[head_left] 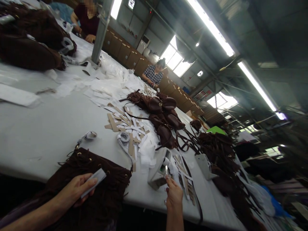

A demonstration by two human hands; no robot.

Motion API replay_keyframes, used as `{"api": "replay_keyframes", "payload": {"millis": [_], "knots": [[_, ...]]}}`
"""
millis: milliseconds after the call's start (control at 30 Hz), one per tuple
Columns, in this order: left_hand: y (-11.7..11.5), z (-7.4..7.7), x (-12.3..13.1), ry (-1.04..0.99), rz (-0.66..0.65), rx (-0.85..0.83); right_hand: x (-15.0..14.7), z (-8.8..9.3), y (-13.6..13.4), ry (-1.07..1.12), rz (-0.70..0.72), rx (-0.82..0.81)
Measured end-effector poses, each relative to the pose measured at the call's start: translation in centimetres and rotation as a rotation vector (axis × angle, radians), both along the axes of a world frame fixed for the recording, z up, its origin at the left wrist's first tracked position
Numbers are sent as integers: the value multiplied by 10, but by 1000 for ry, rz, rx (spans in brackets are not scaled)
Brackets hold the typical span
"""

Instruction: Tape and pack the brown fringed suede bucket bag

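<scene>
A dark brown fringed bag (113, 171) with gold eyelets lies at the table's front edge, its lower part hanging toward me. Over the bag, my left hand (80, 187) is closed, gripping a flat, pale grey wrapped piece (97, 180) between thumb and fingers. My right hand (174, 192) is closed in a pinch on the end of a strip of tape (166, 169), at the front of a grey tape dispenser (156, 173). The strap (124, 138) of the bag is wrapped in pale material and curls on the table at both ends.
Cardboard and white paper strips (131, 126) lie heaped beyond the dispenser. Brown bags (166, 120) with straps are piled behind them. Another grey dispenser (204, 165) stands to the right. A metal post (101, 35) rises from the table (60, 122). Two people work at the far side.
</scene>
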State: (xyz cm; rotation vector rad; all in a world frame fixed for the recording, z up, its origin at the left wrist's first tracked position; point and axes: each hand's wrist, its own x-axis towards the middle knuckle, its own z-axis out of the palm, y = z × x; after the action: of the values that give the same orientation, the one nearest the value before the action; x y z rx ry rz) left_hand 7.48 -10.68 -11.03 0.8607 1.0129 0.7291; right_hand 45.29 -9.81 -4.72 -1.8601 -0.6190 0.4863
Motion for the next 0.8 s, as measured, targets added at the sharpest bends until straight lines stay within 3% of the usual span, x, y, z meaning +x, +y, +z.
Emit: {"api": "replay_keyframes", "payload": {"millis": [133,267,567,700,800], "knots": [[-1,-3,0,10,-14,2,-7,1,-22,80,-79,6],[-1,-6,-2,12,-16,-1,-22,-12,-41,152,-77,-12],[0,-8,-2,-8,-10,16,-27,-46,-43,142,-77,-60],[1,2,0,-10,16,25,-38,-53,-61,146,30,-161],[3,8,1,-1,27,41,-72,-44,-65,124,275,-193]]}}
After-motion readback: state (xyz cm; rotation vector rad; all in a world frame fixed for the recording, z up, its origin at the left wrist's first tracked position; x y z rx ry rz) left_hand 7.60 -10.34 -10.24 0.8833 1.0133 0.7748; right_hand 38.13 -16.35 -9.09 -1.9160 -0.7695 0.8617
